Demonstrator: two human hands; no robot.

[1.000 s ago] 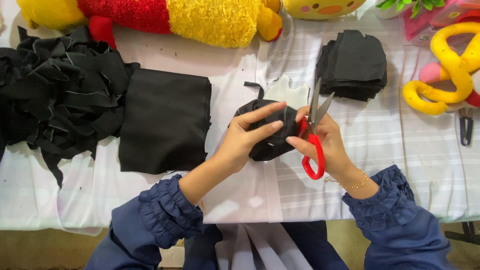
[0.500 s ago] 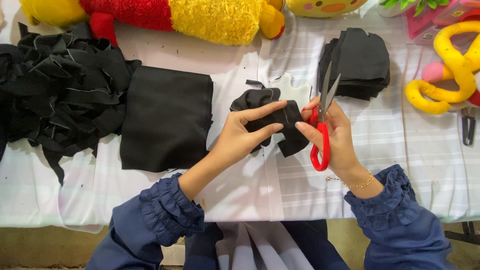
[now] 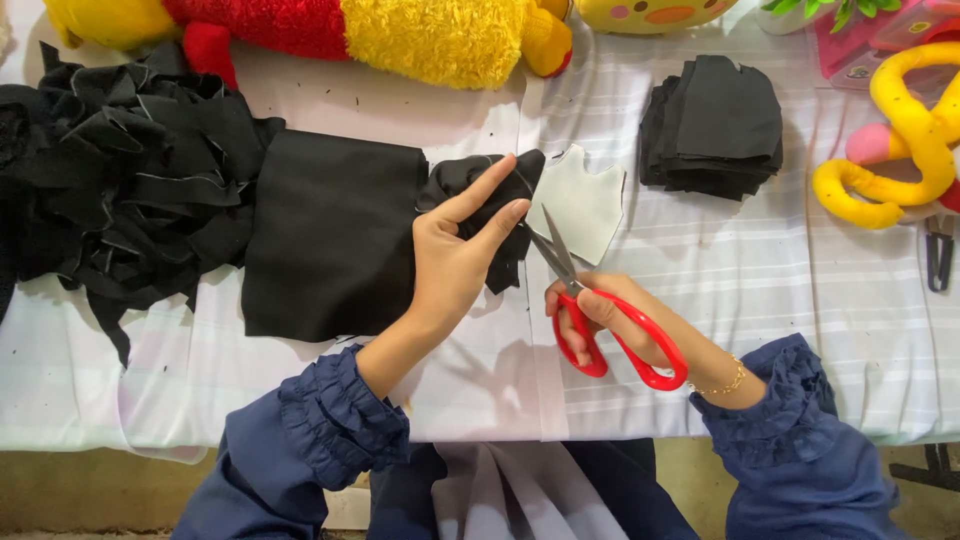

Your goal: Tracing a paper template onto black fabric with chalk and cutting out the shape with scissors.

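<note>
Centre frame, our left hand (image 3: pixel 455 262) pins the crumpled black fabric piece (image 3: pixel 480 205); our right hand (image 3: pixel 610 325) has its grip clenched around red-handled scissors (image 3: pixel 600 320), mid-cut; next, steady snipping along the edge.

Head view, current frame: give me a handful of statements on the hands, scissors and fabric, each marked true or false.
1. The right hand holds red-handled scissors. True.
2. The left hand grips a yellow cloth. False: it holds a black fabric piece.
3. The scissor blades point toward the black fabric piece. True.
4. The stack of cut black pieces lies to the left of the left hand. False: it lies on the right side of the table, beyond the scissors.
5. A pale paper pattern lies beside the black fabric piece. True.
</note>
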